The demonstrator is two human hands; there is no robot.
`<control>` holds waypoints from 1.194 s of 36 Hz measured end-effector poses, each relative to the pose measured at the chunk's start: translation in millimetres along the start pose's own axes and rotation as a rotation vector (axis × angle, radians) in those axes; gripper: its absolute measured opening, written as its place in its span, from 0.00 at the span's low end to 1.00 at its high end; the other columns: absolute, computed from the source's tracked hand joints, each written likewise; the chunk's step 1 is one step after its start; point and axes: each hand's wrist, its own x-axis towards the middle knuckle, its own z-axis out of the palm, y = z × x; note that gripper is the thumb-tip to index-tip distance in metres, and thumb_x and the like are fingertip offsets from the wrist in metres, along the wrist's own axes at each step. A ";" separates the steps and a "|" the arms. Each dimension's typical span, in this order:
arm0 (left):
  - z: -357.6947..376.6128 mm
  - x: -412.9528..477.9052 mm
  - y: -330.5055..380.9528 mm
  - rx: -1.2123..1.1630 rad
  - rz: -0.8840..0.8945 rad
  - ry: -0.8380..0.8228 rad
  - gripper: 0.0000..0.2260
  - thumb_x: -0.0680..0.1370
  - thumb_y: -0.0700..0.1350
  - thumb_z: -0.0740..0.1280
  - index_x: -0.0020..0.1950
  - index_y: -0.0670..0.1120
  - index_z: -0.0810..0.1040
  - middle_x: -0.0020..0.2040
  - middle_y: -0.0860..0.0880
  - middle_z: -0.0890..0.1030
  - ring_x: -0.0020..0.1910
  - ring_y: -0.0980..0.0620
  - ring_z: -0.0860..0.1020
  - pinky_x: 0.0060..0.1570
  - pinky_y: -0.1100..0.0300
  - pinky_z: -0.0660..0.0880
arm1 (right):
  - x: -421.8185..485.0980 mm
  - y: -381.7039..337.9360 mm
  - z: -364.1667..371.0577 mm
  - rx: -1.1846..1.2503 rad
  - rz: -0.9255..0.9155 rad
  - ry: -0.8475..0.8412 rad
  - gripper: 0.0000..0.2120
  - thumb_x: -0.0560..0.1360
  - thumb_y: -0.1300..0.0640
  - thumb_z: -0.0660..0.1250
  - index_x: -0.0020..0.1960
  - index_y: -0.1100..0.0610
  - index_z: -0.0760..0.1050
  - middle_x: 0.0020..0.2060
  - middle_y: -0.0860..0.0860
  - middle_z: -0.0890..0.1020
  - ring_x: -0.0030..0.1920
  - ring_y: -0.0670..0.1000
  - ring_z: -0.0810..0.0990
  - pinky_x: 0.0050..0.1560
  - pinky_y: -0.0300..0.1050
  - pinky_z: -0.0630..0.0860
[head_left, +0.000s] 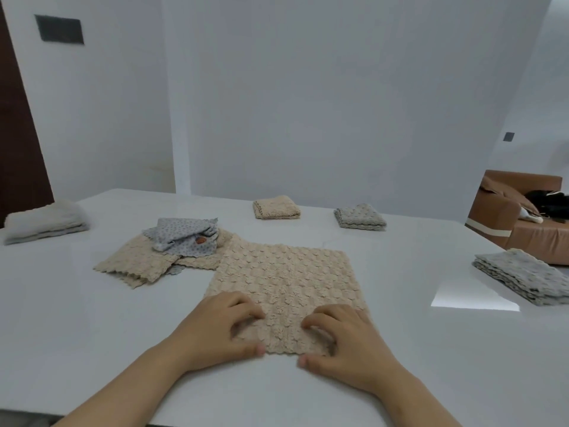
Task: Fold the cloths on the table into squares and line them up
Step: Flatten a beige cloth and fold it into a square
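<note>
At the near centre of the white table (92, 334), a beige cloth (283, 285) lies spread flat with its near edge under both hands. The left hand (221, 328) has fingers curled down on the fabric and the thumb at the hem, pinching the near edge. The right hand (345, 337) does the same just beside it.

Handling, judged: the cloth is light, soft and limp, with no stiffness to hold a shape. The bubbly knit should grip fingers well, but the cloth may slide on the glossy top. It is best taken at the two near corners, wider apart than the hands sit now, so the edge lifts evenly and lands on the far edge.

Look: roughly square, pale tan, puffy scale-like texture, scalloped hem, a faint crease down the middle.

An unfolded pile (138, 263) of beige cloths, with a grey patterned cloth (184, 234) on top, touches its far left corner. Near the table's far edge sit a folded beige square (276, 207) and a folded grey square (359, 217). A folded grey stack (523, 275) lies at the right edge and a folded white towel (46, 221) at far left.
</note>
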 end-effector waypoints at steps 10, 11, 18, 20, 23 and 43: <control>-1.5 -9.4 5.1 0.081 -0.017 0.220 0.09 0.71 0.48 0.60 0.48 0.54 0.77 0.44 0.59 0.80 0.45 0.64 0.72 0.42 0.74 0.65 | -3.6 1.8 5.3 -0.030 0.096 0.263 0.20 0.65 0.47 0.53 0.48 0.49 0.79 0.39 0.43 0.82 0.43 0.49 0.80 0.41 0.39 0.71; -3.4 -10.7 4.8 0.089 -0.061 0.231 0.10 0.72 0.43 0.61 0.50 0.52 0.78 0.46 0.58 0.79 0.47 0.62 0.72 0.42 0.74 0.64 | -5.3 2.6 5.5 -0.044 0.115 0.277 0.14 0.63 0.52 0.59 0.45 0.48 0.79 0.35 0.41 0.82 0.37 0.47 0.81 0.35 0.38 0.72; -17.9 -19.5 -3.6 -0.219 -0.379 0.396 0.18 0.68 0.30 0.64 0.39 0.55 0.73 0.41 0.58 0.79 0.43 0.60 0.76 0.41 0.78 0.66 | -11.7 15.0 -0.3 -0.037 0.282 0.323 0.18 0.71 0.64 0.61 0.59 0.52 0.72 0.50 0.47 0.80 0.54 0.53 0.76 0.47 0.41 0.62; -20.6 -19.8 -5.7 -0.319 -0.461 0.450 0.17 0.69 0.30 0.66 0.39 0.54 0.76 0.40 0.58 0.79 0.42 0.60 0.75 0.39 0.76 0.66 | -13.6 21.5 0.3 0.083 0.328 0.352 0.17 0.72 0.64 0.61 0.59 0.52 0.71 0.51 0.46 0.79 0.55 0.51 0.75 0.48 0.39 0.63; -22.6 -19.7 -9.5 -0.438 -0.520 0.494 0.11 0.71 0.34 0.70 0.36 0.50 0.77 0.35 0.55 0.78 0.38 0.54 0.75 0.36 0.72 0.66 | -16.3 24.8 -4.1 0.377 0.410 0.438 0.17 0.71 0.68 0.62 0.56 0.54 0.74 0.45 0.44 0.78 0.48 0.48 0.76 0.45 0.33 0.64; -40.4 -28.5 8.9 -0.095 -0.593 0.232 0.14 0.80 0.48 0.57 0.35 0.50 0.63 0.31 0.49 0.72 0.32 0.54 0.69 0.32 0.59 0.61 | -33.3 12.9 -10.5 0.460 0.508 0.496 0.21 0.77 0.55 0.63 0.30 0.56 0.57 0.24 0.48 0.62 0.28 0.48 0.61 0.32 0.44 0.56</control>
